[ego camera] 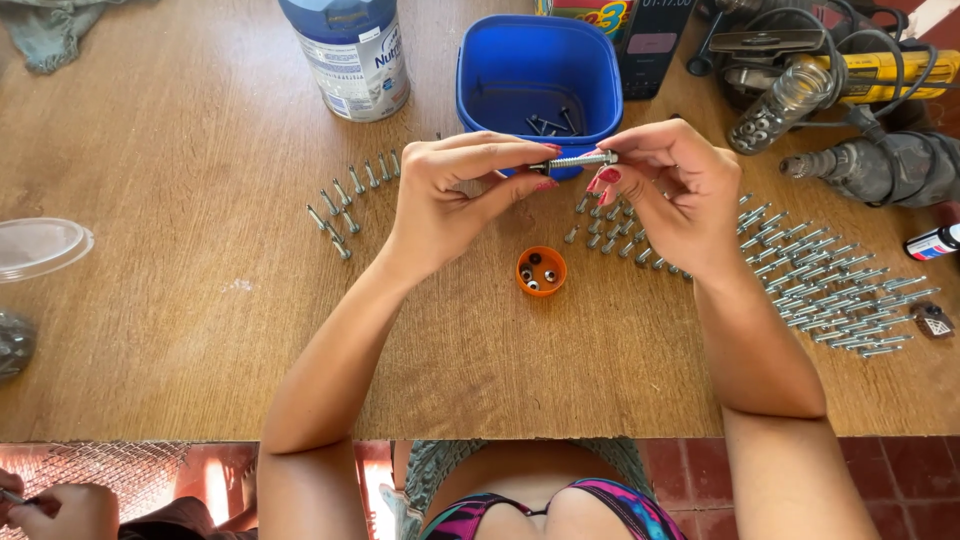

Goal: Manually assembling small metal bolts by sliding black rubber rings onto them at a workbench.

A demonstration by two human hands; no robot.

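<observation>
Closest to us, at the bottom left edge, there's somebody else's hand [62, 508] poking in below the table [200, 330], not ours. Up on the wood, our left hand [455, 200] is pinched shut on the head end of a bolt [578, 160], and our right hand [665, 195] is closed on the other end with fingertips, so the bolt sits level between the two, just above the table and right in front of the blue tub [540, 75]. Looks to us like we're mid-way through threading a nut or washer onto it; the next bit probably calls for a steady twist while the left keeps the head from spinning. Left to right for the rest: a clear lid [40, 245] at the far left edge, a small row of bolts [345, 200], a white tin [355, 55] with a pale blue label at the top, the tub with a few screws inside, an orange cap [541, 271] holding small nuts, a dark box [655, 45] with a pink patch behind the tub, a big spread of bolts [830, 295] on the right, and yellow and grey drills [860, 110] up in the corner.
</observation>
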